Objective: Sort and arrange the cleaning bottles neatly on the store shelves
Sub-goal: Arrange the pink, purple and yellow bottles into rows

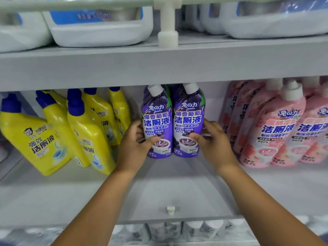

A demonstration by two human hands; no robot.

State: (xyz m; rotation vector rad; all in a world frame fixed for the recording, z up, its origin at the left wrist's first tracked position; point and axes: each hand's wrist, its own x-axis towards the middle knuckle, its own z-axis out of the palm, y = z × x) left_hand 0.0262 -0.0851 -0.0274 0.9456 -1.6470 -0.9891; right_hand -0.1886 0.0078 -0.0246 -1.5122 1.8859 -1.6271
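shelf board (159, 68) grey | divider post (167, 23) white, upright | small clip (171, 210), possibly plastic, at shelf front

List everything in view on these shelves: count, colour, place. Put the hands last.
Purple bottles: two, purple with white caps, middle shelf centre, upright side by side, touching.
Yellow bottles: at least five, yellow with blue caps, middle shelf left, leaning.
Pink bottles: several, exact count unclear, pink with white caps, middle shelf right.
White jugs: several, white with blue labels, top shelf.
Bottles on the bottom shelf: a row, white caps, blurred.
Middle shelf: one, pale grey.
Left hand: grips the left purple bottle.
Right hand: grips the right purple bottle.
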